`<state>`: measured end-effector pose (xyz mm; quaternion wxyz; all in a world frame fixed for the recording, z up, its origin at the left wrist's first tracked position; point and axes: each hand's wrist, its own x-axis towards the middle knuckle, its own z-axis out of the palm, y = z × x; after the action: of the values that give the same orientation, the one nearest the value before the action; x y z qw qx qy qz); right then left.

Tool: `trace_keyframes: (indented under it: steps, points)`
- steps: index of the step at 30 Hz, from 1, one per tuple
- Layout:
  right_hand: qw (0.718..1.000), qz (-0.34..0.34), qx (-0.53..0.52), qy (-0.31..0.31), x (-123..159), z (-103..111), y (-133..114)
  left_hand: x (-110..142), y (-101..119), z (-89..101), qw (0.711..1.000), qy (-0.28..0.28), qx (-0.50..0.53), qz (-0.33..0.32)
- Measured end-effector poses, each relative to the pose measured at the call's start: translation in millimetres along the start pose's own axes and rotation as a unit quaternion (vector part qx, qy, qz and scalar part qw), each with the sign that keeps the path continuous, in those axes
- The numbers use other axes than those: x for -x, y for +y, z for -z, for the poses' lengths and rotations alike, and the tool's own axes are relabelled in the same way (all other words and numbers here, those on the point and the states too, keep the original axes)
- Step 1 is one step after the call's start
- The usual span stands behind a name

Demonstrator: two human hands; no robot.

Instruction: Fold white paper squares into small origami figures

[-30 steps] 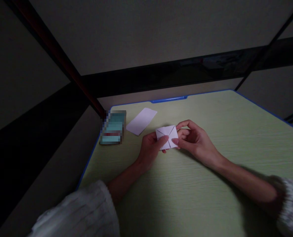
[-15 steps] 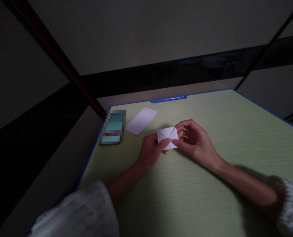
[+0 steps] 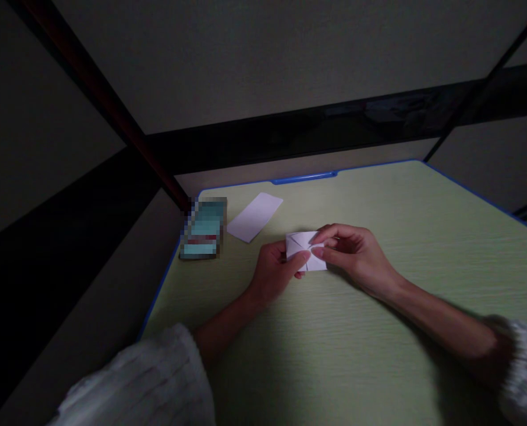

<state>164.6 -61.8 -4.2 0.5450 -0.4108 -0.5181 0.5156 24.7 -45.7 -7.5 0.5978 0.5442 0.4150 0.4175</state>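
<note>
A small white square of folded paper point(image 3: 297, 238) is between my hands, with creases and flap edges meeting near its middle. My left hand point(image 3: 272, 272) grips it by the left side, the thumb pressed on the front and the other fingers mostly hidden behind. On the right, my right hand point(image 3: 363, 254) has its thumb tip and index fingertip on the front flaps, close together near the centre. Whether it pinches a flap edge is too small to tell. The remaining fingers of that hand curl at the paper's right edge.
A flat white paper strip point(image 3: 255, 217) lies on the pale green table point(image 3: 378, 367), beyond my left hand. Left of it is a blurred-out phone-like object point(image 3: 203, 228) near the table's blue edge. A blue groove point(image 3: 304, 178) marks the far edge, with a panelled wall behind.
My right index finger has moved from the paper's upper right corner down onto its front, nearer the thumb. The folded paper has shifted slightly right and down.
</note>
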Motion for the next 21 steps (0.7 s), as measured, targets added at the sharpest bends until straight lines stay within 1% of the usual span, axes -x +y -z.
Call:
trace_keyframes:
  steps: [4,7,13,17,21]
  points:
    - [0.997,0.052,0.004,0.052,0.3,-1.0,-1.4,0.5,0.7,0.0,0.999,-0.034,0.008,-0.001]
    - [0.995,0.073,0.000,0.064,0.6,-1.0,-1.3,0.5,0.1,0.5,0.999,-0.051,-0.001,-0.003]
    - [0.996,0.070,0.051,0.010,-1.8,4.2,-1.1,-0.9,-4.3,1.9,1.000,-0.027,0.006,-0.002]
    - [0.995,0.071,0.075,-0.014,-2.1,5.7,-2.7,-0.6,-3.6,1.5,1.000,0.004,0.011,0.001]
    - [0.991,0.095,0.082,-0.045,-0.8,4.9,-3.0,-0.8,-1.6,0.8,0.999,0.025,0.020,0.004]
